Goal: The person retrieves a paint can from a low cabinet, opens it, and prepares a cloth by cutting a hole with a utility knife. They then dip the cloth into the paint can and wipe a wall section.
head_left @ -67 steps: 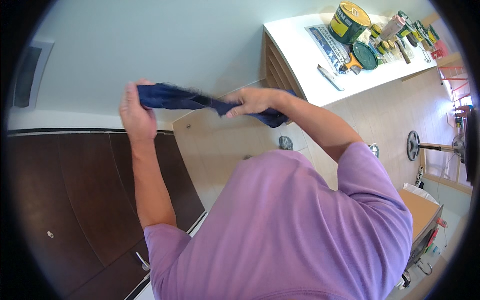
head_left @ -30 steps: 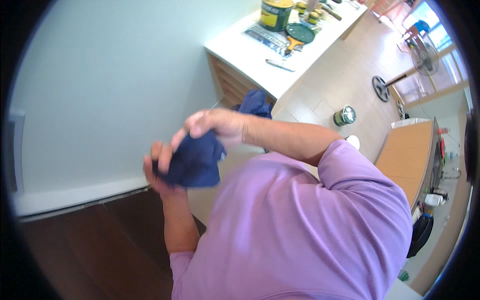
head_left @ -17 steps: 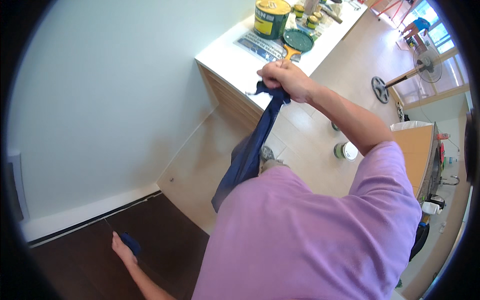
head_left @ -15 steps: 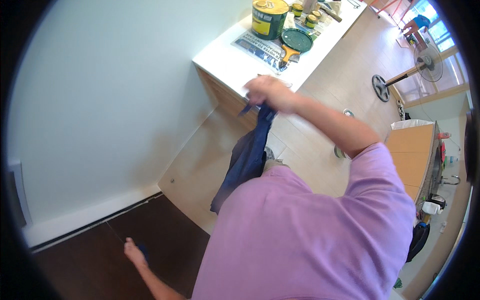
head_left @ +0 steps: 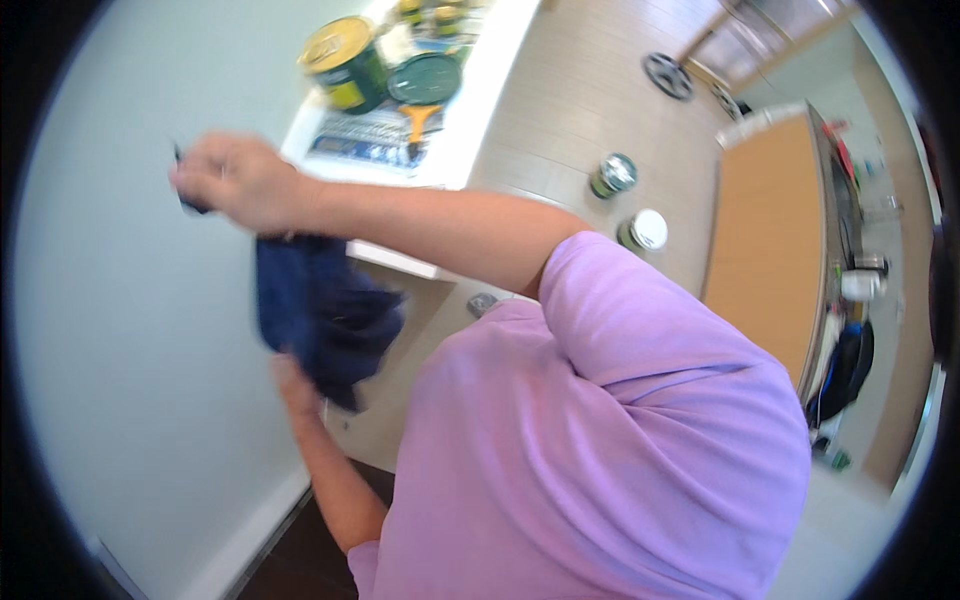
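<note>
My right hand [head_left: 238,178], smeared by motion, is closed on the upper end of a dark blue cloth [head_left: 310,300], in front of the pale wall. A dark bit of it sticks out past the fingers, and the rest hangs down in loose folds. From below, my left hand [head_left: 296,385] reaches up to the cloth's lower left edge. Its fingers go behind the fabric and blur, so their grip is hidden.
Behind my right arm stands a white counter [head_left: 490,110] with a green paint can [head_left: 350,70], a dark green lid [head_left: 425,78] and a yellow-handled brush [head_left: 418,122] on newspaper. Two tubs [head_left: 614,175] stand on the floor. A wooden cabinet [head_left: 765,240] is at the right.
My right hand has swung left with the cloth, from the counter's edge to the wall. The left hand has come up from low over the dark floor to the cloth. The view has turned.
</note>
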